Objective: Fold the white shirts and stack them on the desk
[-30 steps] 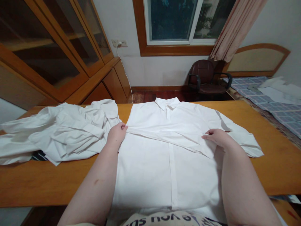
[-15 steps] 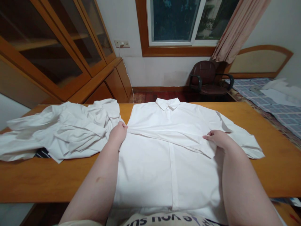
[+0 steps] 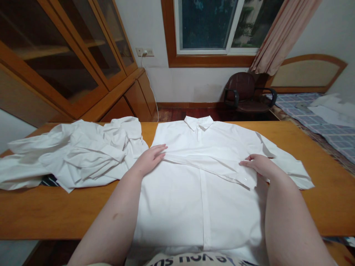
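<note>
A white button-up shirt (image 3: pixel 194 199) lies flat on the wooden table (image 3: pixel 55 210), collar toward the window. One sleeve is folded across the chest (image 3: pixel 205 164). My left hand (image 3: pixel 151 158) lies flat on the folded sleeve near the shirt's left edge, fingers stretched out. My right hand (image 3: pixel 257 164) rests on the sleeve's cuff end at the right, fingers bent onto the cloth. The other sleeve (image 3: pixel 285 166) lies spread out to the right.
A crumpled pile of white garments (image 3: pixel 72 153) lies on the table's left part. Behind the table stand wooden glass-door cabinets (image 3: pixel 69 55), a dark armchair (image 3: pixel 244 94) under the window, and a bed (image 3: pixel 324 118) at the right.
My left hand has opened from a closed grip at the shirt's edge and slid right, flat onto the folded sleeve. My right hand has barely moved.
</note>
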A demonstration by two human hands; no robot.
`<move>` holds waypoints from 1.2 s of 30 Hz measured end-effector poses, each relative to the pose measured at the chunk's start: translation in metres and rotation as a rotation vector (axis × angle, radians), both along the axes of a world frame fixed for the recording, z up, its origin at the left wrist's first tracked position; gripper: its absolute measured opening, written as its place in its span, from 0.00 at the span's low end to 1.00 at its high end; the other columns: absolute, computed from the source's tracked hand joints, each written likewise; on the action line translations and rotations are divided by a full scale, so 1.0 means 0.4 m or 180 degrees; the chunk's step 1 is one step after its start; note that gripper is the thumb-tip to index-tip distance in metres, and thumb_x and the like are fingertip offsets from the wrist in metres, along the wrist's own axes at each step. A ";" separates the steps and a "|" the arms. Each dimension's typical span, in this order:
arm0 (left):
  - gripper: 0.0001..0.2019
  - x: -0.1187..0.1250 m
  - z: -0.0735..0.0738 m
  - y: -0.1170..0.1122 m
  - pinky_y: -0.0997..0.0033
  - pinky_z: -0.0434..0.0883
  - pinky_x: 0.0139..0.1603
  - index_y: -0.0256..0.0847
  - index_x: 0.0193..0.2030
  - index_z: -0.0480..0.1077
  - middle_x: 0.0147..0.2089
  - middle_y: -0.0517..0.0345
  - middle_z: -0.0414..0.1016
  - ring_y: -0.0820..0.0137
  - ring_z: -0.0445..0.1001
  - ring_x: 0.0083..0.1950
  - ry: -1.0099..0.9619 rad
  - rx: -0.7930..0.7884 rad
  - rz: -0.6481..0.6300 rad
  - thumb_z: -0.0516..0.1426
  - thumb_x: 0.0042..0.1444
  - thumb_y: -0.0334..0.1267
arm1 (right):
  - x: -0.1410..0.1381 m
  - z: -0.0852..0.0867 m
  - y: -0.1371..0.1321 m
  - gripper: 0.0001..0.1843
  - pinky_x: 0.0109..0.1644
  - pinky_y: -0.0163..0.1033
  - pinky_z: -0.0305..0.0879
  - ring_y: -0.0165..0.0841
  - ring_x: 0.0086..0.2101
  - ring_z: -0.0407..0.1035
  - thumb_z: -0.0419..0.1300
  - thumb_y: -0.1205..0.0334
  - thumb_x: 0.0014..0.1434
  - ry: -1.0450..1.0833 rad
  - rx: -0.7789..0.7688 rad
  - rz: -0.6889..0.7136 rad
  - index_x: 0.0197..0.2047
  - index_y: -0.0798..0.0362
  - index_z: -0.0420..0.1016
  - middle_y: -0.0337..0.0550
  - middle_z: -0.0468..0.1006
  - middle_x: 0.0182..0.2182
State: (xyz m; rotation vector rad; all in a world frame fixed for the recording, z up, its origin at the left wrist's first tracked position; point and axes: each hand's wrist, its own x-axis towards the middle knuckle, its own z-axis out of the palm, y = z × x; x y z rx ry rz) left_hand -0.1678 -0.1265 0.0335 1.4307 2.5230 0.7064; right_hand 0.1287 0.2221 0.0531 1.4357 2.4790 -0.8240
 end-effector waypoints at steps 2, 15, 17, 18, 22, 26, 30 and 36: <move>0.26 0.006 -0.010 0.006 0.60 0.52 0.68 0.43 0.64 0.61 0.68 0.52 0.58 0.65 0.55 0.68 -0.0135 -0.0279 -0.0185 0.45 0.62 0.50 | 0.003 -0.002 0.001 0.18 0.24 0.37 0.56 0.36 0.22 0.68 0.63 0.44 0.44 -0.0047 -0.0006 0.0055 0.29 0.51 0.74 0.43 0.76 0.23; 0.20 -0.023 -0.035 -0.009 0.57 0.50 0.68 0.47 0.55 0.71 0.68 0.54 0.57 0.62 0.51 0.70 -0.0242 -0.0462 -0.0155 0.53 0.57 0.46 | -0.023 0.023 -0.014 0.16 0.30 0.38 0.57 0.37 0.30 0.68 0.64 0.48 0.45 -0.0031 0.0831 0.0113 0.32 0.51 0.72 0.45 0.76 0.31; 0.19 -0.021 -0.035 -0.007 0.61 0.54 0.67 0.46 0.53 0.73 0.64 0.54 0.64 0.64 0.58 0.67 -0.0249 -0.0239 -0.0030 0.53 0.56 0.43 | -0.037 0.033 -0.060 0.13 0.30 0.36 0.56 0.34 0.29 0.66 0.62 0.50 0.48 0.0377 0.0626 0.0685 0.29 0.50 0.70 0.40 0.73 0.28; 0.19 -0.020 -0.037 -0.006 0.63 0.56 0.66 0.45 0.53 0.73 0.62 0.54 0.67 0.65 0.60 0.65 -0.0248 -0.0150 0.0024 0.53 0.56 0.43 | -0.043 0.036 -0.087 0.12 0.30 0.35 0.56 0.33 0.28 0.64 0.62 0.51 0.48 0.0494 0.0236 0.1062 0.27 0.50 0.68 0.38 0.71 0.25; 0.17 -0.019 -0.042 -0.006 0.64 0.59 0.64 0.46 0.50 0.75 0.60 0.55 0.69 0.65 0.63 0.63 -0.0294 -0.0004 0.0136 0.53 0.56 0.44 | -0.063 0.035 -0.185 0.11 0.30 0.33 0.55 0.30 0.27 0.62 0.65 0.57 0.43 0.0475 -0.0859 0.2219 0.29 0.50 0.68 0.34 0.69 0.25; 0.18 -0.019 -0.040 -0.005 0.64 0.60 0.63 0.45 0.50 0.74 0.57 0.55 0.71 0.65 0.65 0.62 -0.0310 0.0095 0.0186 0.55 0.55 0.44 | -0.071 0.030 -0.215 0.08 0.30 0.34 0.53 0.30 0.28 0.63 0.61 0.63 0.44 0.0393 -0.0473 0.2332 0.31 0.49 0.70 0.35 0.72 0.27; 0.18 -0.020 -0.040 -0.003 0.64 0.62 0.62 0.43 0.50 0.74 0.55 0.54 0.73 0.64 0.67 0.59 -0.0304 0.0213 0.0215 0.56 0.53 0.44 | -0.069 0.028 -0.202 0.05 0.30 0.34 0.52 0.31 0.26 0.63 0.55 0.66 0.46 0.0387 -0.0053 0.2217 0.29 0.50 0.71 0.37 0.72 0.25; 0.12 -0.025 -0.043 -0.010 0.61 0.59 0.64 0.46 0.38 0.76 0.55 0.56 0.73 0.61 0.62 0.64 -0.0531 0.0050 0.0115 0.57 0.52 0.48 | -0.062 0.029 -0.188 0.04 0.29 0.34 0.52 0.30 0.25 0.61 0.54 0.65 0.47 0.0544 -0.0231 0.2132 0.26 0.51 0.70 0.36 0.70 0.22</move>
